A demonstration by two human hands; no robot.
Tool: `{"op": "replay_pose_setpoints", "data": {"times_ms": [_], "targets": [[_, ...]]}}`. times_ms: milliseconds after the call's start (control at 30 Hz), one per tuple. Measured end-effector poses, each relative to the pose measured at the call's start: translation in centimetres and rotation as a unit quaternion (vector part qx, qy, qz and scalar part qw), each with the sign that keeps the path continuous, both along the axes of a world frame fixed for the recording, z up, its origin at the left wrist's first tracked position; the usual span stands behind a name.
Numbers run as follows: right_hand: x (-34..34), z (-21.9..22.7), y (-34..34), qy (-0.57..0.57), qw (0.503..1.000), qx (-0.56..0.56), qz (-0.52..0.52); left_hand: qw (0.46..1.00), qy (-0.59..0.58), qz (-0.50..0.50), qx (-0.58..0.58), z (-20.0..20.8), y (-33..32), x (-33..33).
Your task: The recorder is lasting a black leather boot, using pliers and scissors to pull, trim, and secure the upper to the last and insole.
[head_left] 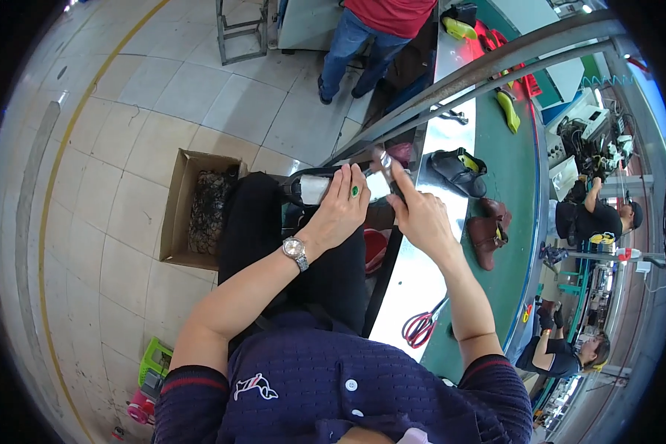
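Observation:
Across my lap lies a dark shoe [314, 189] with a white surface facing up. My left hand [341, 200] lies over its middle, fingers close together and curved across it; the thumb side is partly hidden. Just to the right, my right hand [422, 218] is closed around a hammer-like tool [382, 160] with a shiny metal head. The head is over the right end of the shoe, and whether it touches is unclear. Most of the tool's handle is hidden by my fingers.
A cardboard box [172, 222] with dark contents stands left of my leg. On the green-topped bench [451, 348] to my right are a black shoe [459, 172], brown shoes [487, 235] and red-handled scissors [419, 329]. A metal rail [488, 72] crosses ahead. Other people work nearby.

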State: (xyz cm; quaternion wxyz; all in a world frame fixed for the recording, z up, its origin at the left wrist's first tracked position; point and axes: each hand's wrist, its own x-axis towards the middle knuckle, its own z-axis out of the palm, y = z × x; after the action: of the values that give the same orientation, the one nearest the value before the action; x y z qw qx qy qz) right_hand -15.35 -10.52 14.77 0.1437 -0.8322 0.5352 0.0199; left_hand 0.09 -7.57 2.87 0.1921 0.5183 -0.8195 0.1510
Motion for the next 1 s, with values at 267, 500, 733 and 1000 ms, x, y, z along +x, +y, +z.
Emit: {"op": "replay_pose_setpoints", "data": {"times_ms": [267, 500, 733, 1000], "targets": [[-0.4, -1.8, 1.1, 0.066, 0.997, 0.017, -0.037, 0.946, 0.248, -0.06, 0.198, 5.0, -2.5, 2.4], [-0.7, -1.1, 2.5, -0.375, 0.784, 0.462, -0.177, 0.911, 0.312, -0.074, 0.259, 3.7, -4.4, 5.5], [0.7, -2.5, 4.8, -0.227, 0.937, 0.243, -0.104, 0.893, 0.32, -0.1, 0.3, 3.8, -3.3, 6.3], [-0.7, -0.2, 2.8, -0.153, 0.959, 0.234, -0.049, 0.993, -0.095, 0.022, 0.067, 2.7, 1.4, 3.6]]}}
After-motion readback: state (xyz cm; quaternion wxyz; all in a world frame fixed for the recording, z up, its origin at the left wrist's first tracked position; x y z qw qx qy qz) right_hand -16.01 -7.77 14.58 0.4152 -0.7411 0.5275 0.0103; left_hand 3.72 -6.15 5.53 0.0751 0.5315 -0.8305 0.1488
